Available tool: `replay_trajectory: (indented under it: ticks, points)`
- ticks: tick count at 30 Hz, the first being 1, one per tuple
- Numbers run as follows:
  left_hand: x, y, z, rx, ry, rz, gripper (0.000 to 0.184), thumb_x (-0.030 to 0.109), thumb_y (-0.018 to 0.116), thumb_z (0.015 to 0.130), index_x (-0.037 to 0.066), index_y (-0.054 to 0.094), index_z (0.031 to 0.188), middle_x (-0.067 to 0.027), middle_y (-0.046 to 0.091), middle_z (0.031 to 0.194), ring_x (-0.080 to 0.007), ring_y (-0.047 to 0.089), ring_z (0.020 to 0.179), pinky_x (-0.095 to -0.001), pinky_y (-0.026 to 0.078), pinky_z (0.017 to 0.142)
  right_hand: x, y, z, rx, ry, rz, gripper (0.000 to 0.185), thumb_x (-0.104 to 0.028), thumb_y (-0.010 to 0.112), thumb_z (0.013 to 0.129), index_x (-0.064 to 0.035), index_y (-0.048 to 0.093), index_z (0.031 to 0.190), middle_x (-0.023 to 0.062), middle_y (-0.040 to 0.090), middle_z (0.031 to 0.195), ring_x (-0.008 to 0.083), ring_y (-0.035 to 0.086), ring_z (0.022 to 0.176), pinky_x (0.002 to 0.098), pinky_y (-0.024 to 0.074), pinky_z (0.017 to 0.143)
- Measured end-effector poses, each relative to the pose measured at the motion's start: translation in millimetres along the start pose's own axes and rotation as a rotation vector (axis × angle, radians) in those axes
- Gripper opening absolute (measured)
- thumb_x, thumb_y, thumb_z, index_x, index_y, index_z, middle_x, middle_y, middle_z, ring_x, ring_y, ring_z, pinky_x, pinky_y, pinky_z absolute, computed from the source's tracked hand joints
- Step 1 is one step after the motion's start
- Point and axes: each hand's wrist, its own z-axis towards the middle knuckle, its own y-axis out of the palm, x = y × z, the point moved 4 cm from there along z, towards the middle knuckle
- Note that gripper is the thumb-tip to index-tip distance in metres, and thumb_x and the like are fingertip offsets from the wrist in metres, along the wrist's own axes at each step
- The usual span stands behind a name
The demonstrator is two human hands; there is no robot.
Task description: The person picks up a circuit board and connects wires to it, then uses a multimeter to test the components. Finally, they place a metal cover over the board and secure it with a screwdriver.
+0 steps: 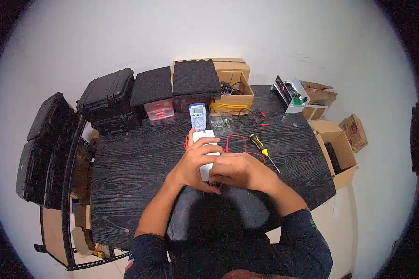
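Observation:
In the head view a small white rectangular box (204, 136) stands upright near the table's front edge. My left hand (194, 160) is closed around it, with fingers across its face. My right hand (239, 169) is curled at the lower right side of the box; what its fingertips pinch, if anything, is hidden. Just behind the box lies a blue and white digital multimeter (198, 118). Its red test lead (237, 136) loops out to the right of the box. A yellow and black screwdriver (260, 146) lies to the right of my right hand.
Black hard cases (108, 95), a red-lidded plastic box (159, 110) and an open carton of cables (233, 95) line the back. Clear bags of small parts (222, 124) lie beside the multimeter. A white case with circuit boards (291, 95) sits back right; another carton (337, 153) is beyond the table's right edge.

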Motion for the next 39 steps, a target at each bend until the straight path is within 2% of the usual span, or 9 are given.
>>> replay_trajectory:
  ticks: [7,9,11,13,16,22,34,37,39]
  points:
    - [0,0,0,0.007,0.011,-0.013,0.076,0.051,0.097,0.041,0.017,0.076,0.105,-0.0019,0.068,0.120,-0.0328,0.057,0.132,-0.0786,0.011,0.114,21,-10,7,0.040,0.100,0.000,0.022,-0.021,0.084,0.080,-0.0077,0.070,0.090,0.0077,0.064,0.081,0.0252,0.066,0.075,0.0380,0.0529,0.065]
    - [4,-2,1,-0.022,-0.023,0.010,0.073,0.050,0.097,0.043,0.017,0.075,0.104,-0.0013,0.068,0.120,-0.0324,0.056,0.132,-0.0790,0.010,0.115,58,-20,18,0.309,0.224,0.085,0.010,-0.012,0.074,0.086,-0.0031,0.070,0.083,0.0097,0.067,0.075,0.0211,0.065,0.064,0.0346,0.0512,0.061]
    - [5,0,1,-0.036,-0.047,0.027,0.070,0.048,0.097,0.043,0.020,0.076,0.105,0.0003,0.069,0.121,-0.0315,0.056,0.133,-0.0785,0.007,0.116,118,-21,29,0.385,0.325,-0.063,0.024,-0.024,0.075,0.090,-0.0010,0.071,0.086,0.0162,0.068,0.074,0.0304,0.067,0.064,0.0402,0.0518,0.062]
    - [0,5,-2,-0.033,-0.064,0.039,0.069,0.044,0.096,0.043,0.025,0.077,0.106,0.0029,0.070,0.122,-0.0303,0.056,0.135,-0.0770,0.002,0.119,179,-10,32,0.312,0.416,-0.274,0.021,-0.021,0.071,0.090,-0.0006,0.074,0.091,0.0204,0.073,0.084,0.0387,0.073,0.077,0.0456,0.0558,0.067]
    - [-2,6,-2,-0.021,-0.059,0.044,0.065,0.039,0.094,0.044,0.026,0.077,0.106,0.0033,0.070,0.121,-0.0295,0.056,0.136,-0.0772,0.003,0.119,313,44,18,-0.101,0.487,-0.734,0.016,-0.018,0.069,0.089,-0.0049,0.076,0.092,0.0191,0.074,0.086,0.0335,0.075,0.083,0.0435,0.0564,0.072]
    - [5,0,3,-0.027,-0.032,0.040,0.053,0.030,0.088,0.056,0.020,0.074,0.105,0.0005,0.069,0.119,-0.0326,0.057,0.133,-0.0835,0.009,0.114,319,58,30,-0.304,0.502,-0.914,0.017,-0.018,0.063,0.089,-0.0115,0.078,0.091,0.0117,0.077,0.098,0.0272,0.073,0.102,0.0515,0.0487,0.091]
    - [-3,7,-3,-0.035,-0.070,0.049,0.061,0.032,0.087,0.046,0.028,0.076,0.105,0.0046,0.069,0.123,-0.0282,0.055,0.137,-0.0766,-0.001,0.120,331,60,33,-0.349,0.532,-0.820,0.016,-0.025,0.068,0.087,-0.0142,0.080,0.093,0.0106,0.078,0.098,0.0278,0.074,0.100,0.0491,0.0496,0.089]
    - [-3,8,-2,-0.042,-0.068,0.057,0.060,0.033,0.087,0.047,0.028,0.076,0.105,0.0046,0.069,0.123,-0.0281,0.055,0.137,-0.0769,-0.001,0.120,334,63,35,-0.373,0.495,-0.794,0.026,-0.021,0.057,0.095,-0.0085,0.079,0.099,0.0117,0.078,0.104,0.0294,0.074,0.103,0.0531,0.0502,0.090]
    - [-3,8,-3,-0.034,-0.057,0.063,0.060,0.034,0.087,0.047,0.028,0.076,0.106,0.0042,0.069,0.123,-0.0283,0.056,0.136,-0.0771,-0.001,0.120,329,59,37,-0.363,0.471,-0.782,0.017,-0.019,0.069,0.084,-0.0112,0.079,0.096,0.0112,0.078,0.102,0.0302,0.074,0.100,0.0494,0.0528,0.086]
